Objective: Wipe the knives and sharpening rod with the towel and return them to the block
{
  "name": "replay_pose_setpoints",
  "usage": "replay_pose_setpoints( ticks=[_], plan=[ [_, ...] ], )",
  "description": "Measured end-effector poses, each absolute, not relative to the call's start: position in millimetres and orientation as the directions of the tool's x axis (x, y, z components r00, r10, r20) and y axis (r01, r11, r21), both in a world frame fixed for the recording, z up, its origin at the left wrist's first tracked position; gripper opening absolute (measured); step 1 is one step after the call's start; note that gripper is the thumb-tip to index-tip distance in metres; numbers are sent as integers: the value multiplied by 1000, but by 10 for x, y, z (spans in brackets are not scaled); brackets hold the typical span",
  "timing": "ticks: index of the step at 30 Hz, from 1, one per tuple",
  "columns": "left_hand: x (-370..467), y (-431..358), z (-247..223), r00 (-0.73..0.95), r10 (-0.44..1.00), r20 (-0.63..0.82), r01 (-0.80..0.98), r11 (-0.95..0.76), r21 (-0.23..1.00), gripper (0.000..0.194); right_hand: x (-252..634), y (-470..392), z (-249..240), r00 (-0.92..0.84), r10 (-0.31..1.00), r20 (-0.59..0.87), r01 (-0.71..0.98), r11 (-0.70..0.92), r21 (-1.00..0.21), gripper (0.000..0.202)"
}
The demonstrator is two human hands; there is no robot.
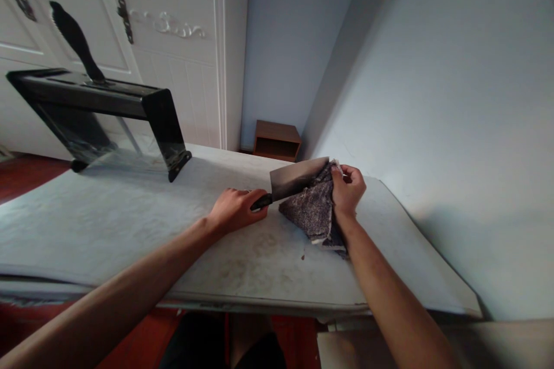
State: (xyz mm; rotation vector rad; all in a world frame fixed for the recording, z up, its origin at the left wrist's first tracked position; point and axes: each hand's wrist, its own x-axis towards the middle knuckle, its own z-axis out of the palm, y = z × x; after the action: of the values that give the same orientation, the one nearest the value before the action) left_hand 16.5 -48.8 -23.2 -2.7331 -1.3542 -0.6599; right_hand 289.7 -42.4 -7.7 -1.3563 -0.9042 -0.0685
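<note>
My left hand [238, 209] is closed around the black handle of a cleaver [296, 177], whose broad blade points right. A dark grey-purple cloth [309, 207] with pale edges lies against the blade's lower edge and far end. My right hand [348, 189] pinches the cloth at the blade's tip, thumb on the near side. The rest of the cloth hangs down in folds onto the white tabletop [242, 277]. Part of the blade's tip is hidden by the cloth.
A black-framed knife holder [104, 92] with clear panels stands at the table's back left, a black handle sticking up from it. White cabinets [182, 69] rise behind. A small brown box shelf [277, 135] sits in the corner, and a pale wall [467, 127] borders the right.
</note>
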Motion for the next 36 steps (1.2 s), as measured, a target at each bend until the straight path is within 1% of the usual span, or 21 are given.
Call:
replay_pose_setpoints(
  ticks=[2, 5, 8, 11, 17, 20, 23, 27, 30, 34, 36],
  plan=[
    [161, -480, -232, 523, 765, 376, 765, -616, 190, 31, 2964, -387, -113, 697, 442, 565, 507, 253, -824, 31],
    [158, -470, -228, 508, 781, 362, 772, -600, 210, 30, 3064, -325, -187, 722, 478, 500, 464, 202, -863, 31],
    [159, -470, -212, 491, 802, 341, 784, -577, 228, 29, 3148, -269, -262, 755, 523, 394, 371, 155, -916, 28],
    [162, -478, -192, 465, 822, 329, 791, -553, 261, 28, 3202, -234, -316, 787, 527, 319, 282, 153, -947, 27],
    [179, -486, -165, 373, 863, 340, 806, -483, 342, 31, 3217, -202, -369, 812, 517, 270, 212, 169, -963, 26],
    [185, -486, -150, 352, 872, 341, 811, -466, 354, 32, 3191, -208, -354, 820, 507, 268, 206, 176, -963, 26],
    [177, -492, -138, 368, 868, 333, 831, -468, 300, 31, 3138, -243, -295, 822, 483, 302, 222, 217, -951, 26],
    [166, -506, -146, 407, 857, 315, 853, -480, 204, 32, 2990, -330, -181, 768, 471, 434, 315, 311, -897, 28],
    [186, -517, -164, 443, 838, 318, 846, -508, 163, 33, 2821, -411, -97, 700, 506, 505, 369, 349, -861, 29],
    [244, -540, -188, 475, 813, 338, 825, -545, 151, 32, 2588, -520, -43, 583, 566, 583, 397, 428, -812, 30],
    [271, -555, -199, 484, 806, 340, 817, -555, 153, 31, 2489, -568, -58, 501, 599, 625, 417, 466, -780, 27]
  ],
)
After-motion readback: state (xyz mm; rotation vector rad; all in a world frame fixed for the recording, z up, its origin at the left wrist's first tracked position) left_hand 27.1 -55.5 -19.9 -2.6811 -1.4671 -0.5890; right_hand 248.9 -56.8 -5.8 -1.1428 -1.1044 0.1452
